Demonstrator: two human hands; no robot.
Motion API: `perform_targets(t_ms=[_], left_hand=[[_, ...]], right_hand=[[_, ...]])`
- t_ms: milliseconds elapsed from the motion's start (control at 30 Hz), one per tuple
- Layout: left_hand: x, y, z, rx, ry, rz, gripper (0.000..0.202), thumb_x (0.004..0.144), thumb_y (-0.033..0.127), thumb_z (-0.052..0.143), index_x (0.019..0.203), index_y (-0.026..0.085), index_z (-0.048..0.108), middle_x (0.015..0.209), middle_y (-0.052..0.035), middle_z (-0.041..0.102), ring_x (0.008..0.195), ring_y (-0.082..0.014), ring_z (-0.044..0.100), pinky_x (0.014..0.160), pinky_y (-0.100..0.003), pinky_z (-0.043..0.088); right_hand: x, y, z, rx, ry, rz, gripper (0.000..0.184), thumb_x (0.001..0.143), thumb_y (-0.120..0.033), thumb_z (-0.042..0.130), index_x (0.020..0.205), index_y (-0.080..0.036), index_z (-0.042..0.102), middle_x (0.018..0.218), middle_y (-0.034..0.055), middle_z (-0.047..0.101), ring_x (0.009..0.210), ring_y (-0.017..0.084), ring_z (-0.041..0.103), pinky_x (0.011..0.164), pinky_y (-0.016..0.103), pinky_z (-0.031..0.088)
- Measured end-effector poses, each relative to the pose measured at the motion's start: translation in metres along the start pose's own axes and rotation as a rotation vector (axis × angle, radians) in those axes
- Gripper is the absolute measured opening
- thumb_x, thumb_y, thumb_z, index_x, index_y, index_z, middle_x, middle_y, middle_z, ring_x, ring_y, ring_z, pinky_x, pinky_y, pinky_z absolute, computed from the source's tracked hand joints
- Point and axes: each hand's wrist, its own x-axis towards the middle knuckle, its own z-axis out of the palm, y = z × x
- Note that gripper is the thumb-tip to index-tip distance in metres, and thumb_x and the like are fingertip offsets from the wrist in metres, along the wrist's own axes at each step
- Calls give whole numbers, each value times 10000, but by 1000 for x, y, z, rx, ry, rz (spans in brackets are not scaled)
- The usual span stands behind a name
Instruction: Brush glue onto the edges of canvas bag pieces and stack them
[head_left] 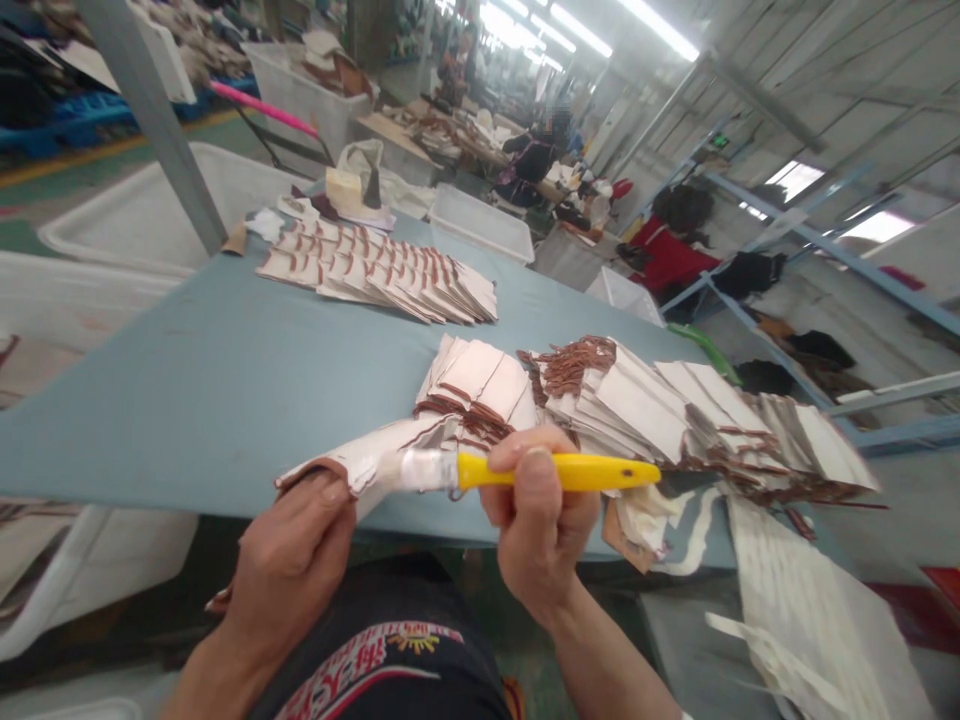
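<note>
My right hand (537,520) is closed round the yellow handle of a brush (559,471), whose pale bristles rest on a white leather piece (375,452) with a brown edge. My left hand (291,560) grips the near end of that piece, holding it over the front edge of the blue-grey table (225,390). Just behind the brush lies a heap of similar white and brown pieces (637,400).
A fanned row of more pieces (382,270) lies at the table's far side. White plastic bins (150,200) stand to the left and behind. Loose white scraps (810,600) hang at the right. A grey post (150,110) rises at the left. Other workers sit far back.
</note>
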Motion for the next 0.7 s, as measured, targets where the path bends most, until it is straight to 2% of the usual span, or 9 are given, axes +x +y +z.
perform_targets(t_ms=[67,100,200,267,367,433,533,633,700], left_hand=[[9,5,-2,-108,-57,-197,241,978,223,570,780,221,708,690,21,740,580,-146,689,604,-205,542],[15,8,-3,-175,-99,-287,255,967,275,586,757,224,720,667,31,731,562,-142,674,572,-197,528],[36,15,-10,-400,-236,-459,254,912,386,637,772,227,777,716,17,772,654,-174,716,607,-202,555],[45,15,-14,-534,-311,-554,269,886,451,682,874,220,820,768,-7,803,690,-204,735,629,-229,587],[46,6,-20,-655,-387,-682,461,844,590,757,1093,212,842,891,-63,850,787,-262,780,700,-289,644],[39,-5,-24,-639,-416,-717,562,816,673,771,1135,217,848,954,-88,866,871,-296,802,778,-322,663],[24,-20,-25,-540,-441,-696,594,828,750,714,1083,237,871,962,-85,872,937,-319,812,843,-341,663],[13,-31,-22,-489,-410,-637,540,905,711,651,1096,258,874,1014,-70,870,1054,-314,795,917,-325,637],[12,-31,-18,-492,-385,-614,492,924,671,654,1103,267,870,1031,-60,865,1089,-303,780,908,-296,626]], right_hand=[[9,21,5,-131,57,-176,220,1125,-371,531,1044,-226,675,692,-44,619,531,100,592,535,216,504],[13,34,9,-213,20,-223,214,1122,-365,526,1092,-221,682,766,-15,672,607,118,654,612,243,555],[23,65,23,-357,-86,-292,232,1121,-331,488,1120,-201,680,861,34,739,695,146,710,669,262,582],[29,72,30,-385,-68,-320,236,1121,-314,471,1093,-197,674,892,46,756,725,149,718,688,259,578],[44,63,27,-398,33,-282,259,1125,-349,464,1049,-202,664,904,38,744,753,152,703,718,271,562],[57,54,20,-401,87,-213,305,1125,-421,460,1023,-210,656,857,17,710,723,152,668,706,283,540],[75,49,11,-383,136,-122,380,1118,-513,447,994,-213,644,761,-15,638,657,150,601,666,297,491],[79,50,12,-348,115,-77,387,1119,-517,441,1007,-208,646,760,-18,620,668,150,586,677,299,479],[75,51,17,-326,74,-76,356,1117,-484,453,1019,-207,654,780,-13,627,690,151,597,690,293,489]])
